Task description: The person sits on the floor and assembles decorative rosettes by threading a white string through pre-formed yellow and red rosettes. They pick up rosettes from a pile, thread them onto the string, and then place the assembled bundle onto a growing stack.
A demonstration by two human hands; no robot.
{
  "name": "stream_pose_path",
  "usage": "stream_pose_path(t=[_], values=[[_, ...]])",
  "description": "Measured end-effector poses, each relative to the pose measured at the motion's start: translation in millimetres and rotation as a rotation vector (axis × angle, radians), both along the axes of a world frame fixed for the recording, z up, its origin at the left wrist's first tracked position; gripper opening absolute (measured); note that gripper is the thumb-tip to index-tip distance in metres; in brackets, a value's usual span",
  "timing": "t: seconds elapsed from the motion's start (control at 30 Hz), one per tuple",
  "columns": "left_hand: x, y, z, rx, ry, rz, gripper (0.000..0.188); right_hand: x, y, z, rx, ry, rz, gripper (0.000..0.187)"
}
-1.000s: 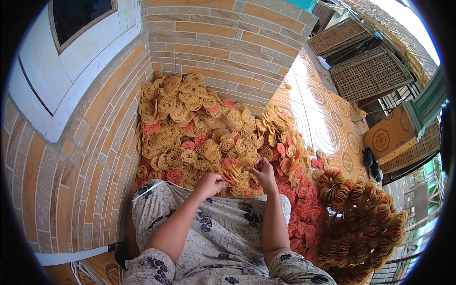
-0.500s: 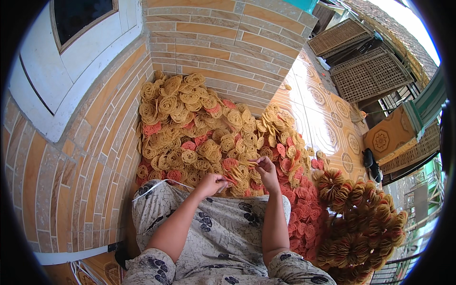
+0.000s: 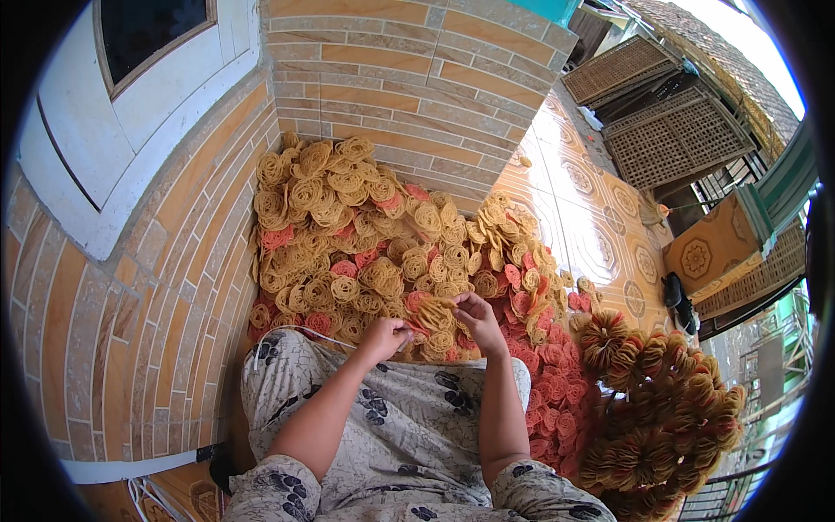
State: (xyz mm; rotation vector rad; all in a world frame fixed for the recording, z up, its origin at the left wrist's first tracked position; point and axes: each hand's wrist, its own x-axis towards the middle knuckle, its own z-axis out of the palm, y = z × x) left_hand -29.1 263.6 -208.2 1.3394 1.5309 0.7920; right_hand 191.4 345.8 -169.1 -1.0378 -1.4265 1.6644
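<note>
My left hand (image 3: 383,340) is closed in a pinch above my lap, low in front of the heap. A thin white cord (image 3: 306,331) curves over my left knee and runs into this hand. Between my hands hangs a short row of round, lacy crackers (image 3: 434,314), yellow with some pink, apparently strung on the cord. At the right end of the row, my right hand (image 3: 478,318) pinches a yellow cracker between thumb and fingers. Behind both hands spreads a large heap of loose yellow crackers (image 3: 341,222) mixed with pink ones. The cord's tip is hidden among the crackers.
Pink crackers (image 3: 557,383) lie beside my right knee. Past them sit thick bunches of strung crackers (image 3: 657,426). A tiled wall (image 3: 383,61) bounds the heap behind and at left. Black shoes (image 3: 680,303) and woven racks (image 3: 674,135) stand farther right.
My right hand has moved a little left and down, closer to my left hand, and the row of crackers between them is shorter. The left hand stays nearly in place.
</note>
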Motion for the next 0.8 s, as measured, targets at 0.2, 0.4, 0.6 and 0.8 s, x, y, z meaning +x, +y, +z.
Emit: stream_pose_path(t=[0.2, 0.4, 0.6, 0.8], values=[[-8, 1, 5, 0.035, 0.336, -0.187, 0.020, -13, -5, 6, 0.068, 0.117, -0.025, 0.011], [-3, 2, 43, 0.191, 0.001, 0.009, 0.033, -36, -19, 13, 0.286, -0.019, 0.046, 0.024], [8, -2, 51, 0.142, 0.335, -0.127, 0.023, -42, -3, 23, 0.244, 0.403, -0.362, 0.033], [11, 13, 17, 0.148, 0.018, 0.032, 0.018, -55, 24, 12, 0.127, 0.280, -0.174, 0.018]])
